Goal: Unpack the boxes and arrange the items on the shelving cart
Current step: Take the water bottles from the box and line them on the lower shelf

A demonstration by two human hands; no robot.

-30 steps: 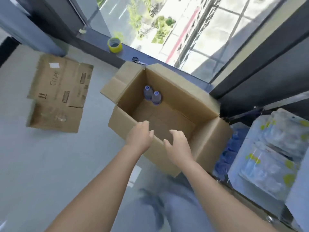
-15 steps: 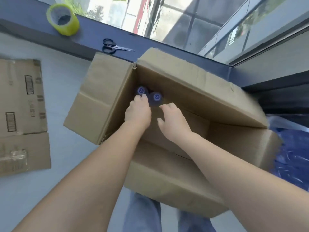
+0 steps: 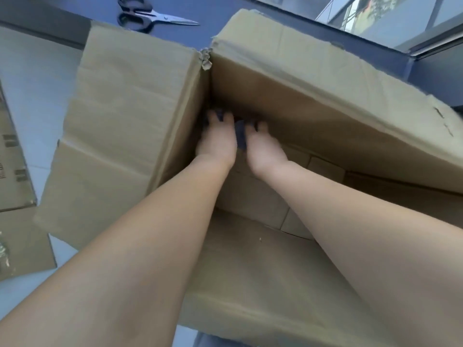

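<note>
**Both hands down in the far corner of the box**

At the far left, flattened cardboard lies on the pale floor. Beyond it, on the dark window ledge, a pair of scissors rests just behind the open cardboard box, whose left flap folds outward toward the floor.

A second ago both hands hovered above the near rim; half a second ago they were partway in, with two blue bottle caps showing in the far left corner. Now the arms are stretched deep inside and the head has leaned in over the box. The left hand sits on the corner where the caps stood, its fingers spread over a dark blue shape. The right hand lies just beside it, and a bottle shows as a blue sliver between the two hands.

The picture is smeared with motion, so I cannot tell whether either hand's fingers have closed round a bottle or only touch it.

Judging by this, the reach is done and the grasp is under way. These look like the last items in this box; the shelving cart is out of view.
</note>
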